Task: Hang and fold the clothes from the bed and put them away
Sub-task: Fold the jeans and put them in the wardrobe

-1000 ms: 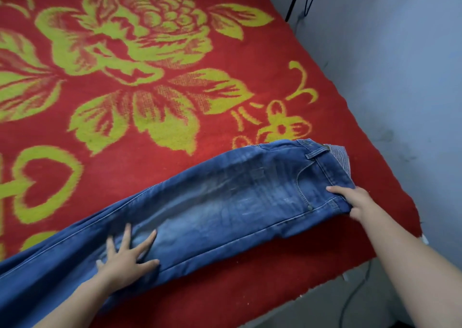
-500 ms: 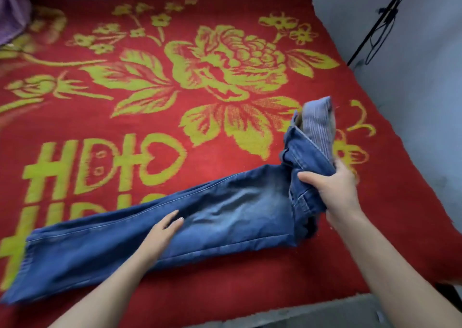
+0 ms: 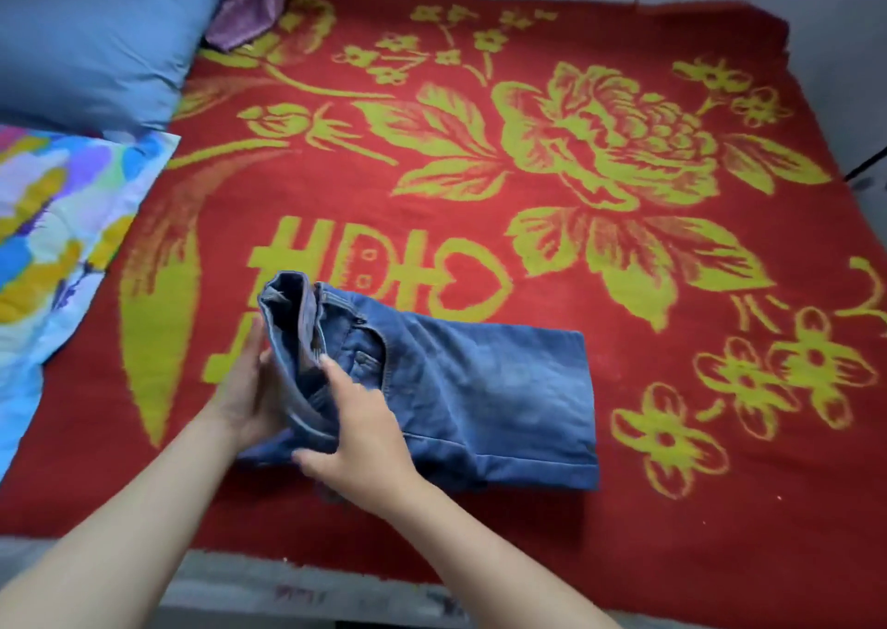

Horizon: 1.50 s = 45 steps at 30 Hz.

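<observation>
A pair of blue jeans (image 3: 470, 388) lies folded in half on the red and yellow flowered bed cover (image 3: 576, 158), near the bed's front edge. The waistband end sits on top at the left and stands up a little. My left hand (image 3: 245, 393) cups that left end from the outside, its fingers hidden behind the denim. My right hand (image 3: 360, 431) rests on top of the waistband end, index finger stretched over the pocket area and thumb at the front edge of the fold.
A blue pillow (image 3: 96, 38) lies at the bed's far left corner, with a purple cloth (image 3: 249, 0) behind it. A multicoloured quilt (image 3: 48, 225) covers the left side. A grey wall runs along the back and right.
The jeans lay stretched out; my right hand lifted the waistband and carried it leftward over the legs. They are now folded in half, and both hands meet at the left end.
</observation>
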Motion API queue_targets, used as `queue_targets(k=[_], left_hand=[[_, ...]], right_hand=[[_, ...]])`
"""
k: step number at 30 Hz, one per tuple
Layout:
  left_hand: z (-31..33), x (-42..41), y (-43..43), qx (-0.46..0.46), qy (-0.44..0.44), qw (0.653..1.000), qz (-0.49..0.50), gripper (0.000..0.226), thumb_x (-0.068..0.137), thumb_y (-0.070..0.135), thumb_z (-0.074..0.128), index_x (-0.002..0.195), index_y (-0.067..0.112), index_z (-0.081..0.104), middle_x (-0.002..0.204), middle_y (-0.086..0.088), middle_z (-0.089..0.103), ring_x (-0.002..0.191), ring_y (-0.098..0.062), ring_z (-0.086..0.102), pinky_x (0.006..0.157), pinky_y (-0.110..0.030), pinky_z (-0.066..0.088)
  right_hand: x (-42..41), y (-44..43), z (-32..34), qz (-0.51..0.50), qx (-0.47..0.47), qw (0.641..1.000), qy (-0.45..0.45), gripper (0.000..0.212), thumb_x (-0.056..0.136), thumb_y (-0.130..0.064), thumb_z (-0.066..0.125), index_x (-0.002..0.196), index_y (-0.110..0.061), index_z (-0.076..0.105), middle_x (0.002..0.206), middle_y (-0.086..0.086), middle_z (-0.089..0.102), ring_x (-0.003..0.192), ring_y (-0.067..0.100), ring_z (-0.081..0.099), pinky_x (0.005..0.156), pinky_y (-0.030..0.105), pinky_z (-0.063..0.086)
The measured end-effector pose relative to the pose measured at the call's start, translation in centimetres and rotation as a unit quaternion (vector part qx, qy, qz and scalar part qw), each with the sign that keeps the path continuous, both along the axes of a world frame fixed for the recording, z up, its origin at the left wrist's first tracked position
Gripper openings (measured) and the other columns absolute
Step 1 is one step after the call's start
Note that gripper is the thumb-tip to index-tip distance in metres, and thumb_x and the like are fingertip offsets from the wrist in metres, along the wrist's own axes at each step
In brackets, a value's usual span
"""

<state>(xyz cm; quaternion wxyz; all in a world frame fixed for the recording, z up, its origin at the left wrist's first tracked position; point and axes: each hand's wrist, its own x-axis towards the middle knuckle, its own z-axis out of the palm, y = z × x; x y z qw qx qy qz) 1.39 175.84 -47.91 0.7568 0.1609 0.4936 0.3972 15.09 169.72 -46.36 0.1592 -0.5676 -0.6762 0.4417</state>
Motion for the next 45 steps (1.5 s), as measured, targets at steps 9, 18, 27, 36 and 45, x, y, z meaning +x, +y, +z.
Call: queue_targets(k=[9, 18, 27, 36, 45], left_hand=[[-9.1, -6.8, -3.8, 0.003, 0.673, 0.734, -0.090, 0.064, 0.092, 0.025, 0.057, 0.146, 0.006, 0.029, 0.150, -0.022, 0.028, 0.136, -0.037, 0.027, 0.109, -0.046, 0.023], [-13.5, 0.7, -6.3, 0.125, 0.676, 0.466, -0.557, 0.072, 0.093, 0.063, 0.025, 0.145, 0.039, -0.017, 0.153, -0.010, -0.026, 0.140, -0.035, -0.025, 0.114, -0.054, 0.000], [-13.3, 0.4, -5.1, 0.099, 0.612, 0.524, -0.584, 0.063, 0.098, 0.043, 0.032, 0.147, 0.042, -0.007, 0.154, -0.005, -0.026, 0.140, -0.031, -0.026, 0.114, -0.051, -0.004], [-10.2, -10.7, -4.9, 0.103, 0.641, 0.748, 0.135, 0.040, 0.083, -0.009, 0.039, 0.120, -0.013, 0.054, 0.122, -0.033, 0.054, 0.116, -0.044, 0.048, 0.101, -0.037, 0.027], [-11.4, -10.3, -6.7, 0.385, 0.744, 0.543, -0.049, 0.058, 0.086, 0.035, 0.042, 0.133, 0.001, 0.039, 0.143, -0.028, 0.034, 0.137, -0.037, 0.024, 0.110, -0.044, 0.017]], right_hand=[[10.9, -0.8, -9.9, -0.184, 0.062, 0.949, -0.249, 0.059, 0.083, -0.043, 0.053, 0.131, -0.009, 0.054, 0.136, 0.027, 0.046, 0.128, 0.042, 0.042, 0.094, 0.054, 0.041], [24.0, 0.4, -14.5, -0.507, -0.256, 0.822, -0.021, 0.093, 0.077, -0.018, 0.076, 0.147, -0.003, 0.017, 0.141, 0.014, 0.040, 0.125, 0.030, 0.045, 0.100, 0.039, 0.040], [15.7, 5.9, -0.6, -0.356, -0.089, 0.929, 0.048, 0.019, 0.074, 0.003, 0.068, 0.086, -0.010, 0.059, 0.078, 0.004, 0.063, 0.074, 0.019, 0.058, 0.053, 0.017, 0.046], [-10.2, 4.2, -0.7, 0.007, 0.024, 0.990, -0.139, 0.062, 0.086, -0.022, 0.052, 0.143, -0.014, 0.028, 0.123, 0.013, 0.057, 0.112, 0.035, 0.049, 0.088, 0.041, 0.035], [-5.8, 0.9, -8.3, 0.095, -0.125, 0.988, -0.011, 0.040, 0.083, -0.006, 0.045, 0.120, -0.002, 0.060, 0.129, 0.010, 0.057, 0.121, 0.013, 0.049, 0.102, 0.010, 0.030]])
